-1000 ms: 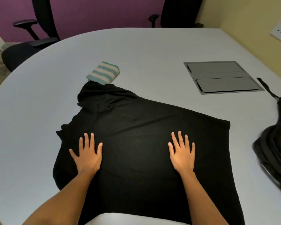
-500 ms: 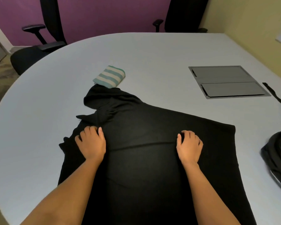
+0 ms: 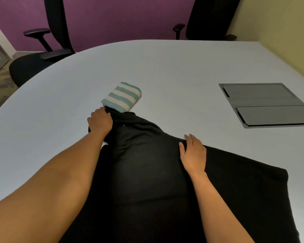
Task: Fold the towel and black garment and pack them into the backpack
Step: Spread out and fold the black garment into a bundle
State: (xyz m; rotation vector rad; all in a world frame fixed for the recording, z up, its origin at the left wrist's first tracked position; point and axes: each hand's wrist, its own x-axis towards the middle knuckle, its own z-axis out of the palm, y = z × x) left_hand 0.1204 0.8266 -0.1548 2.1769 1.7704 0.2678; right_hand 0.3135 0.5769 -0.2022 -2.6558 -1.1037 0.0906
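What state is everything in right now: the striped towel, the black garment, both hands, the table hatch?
Green-and-white striped cloth towel: folded, lying on the pale grey table.
Black fabric garment: spread out, not folded, far end bunched.
Left hand: fingers curled on the garment's far end.
Right hand: flat, resting on the garment's far edge.
Grey metal table hatch: both lids closed.
Backpack: out of view.
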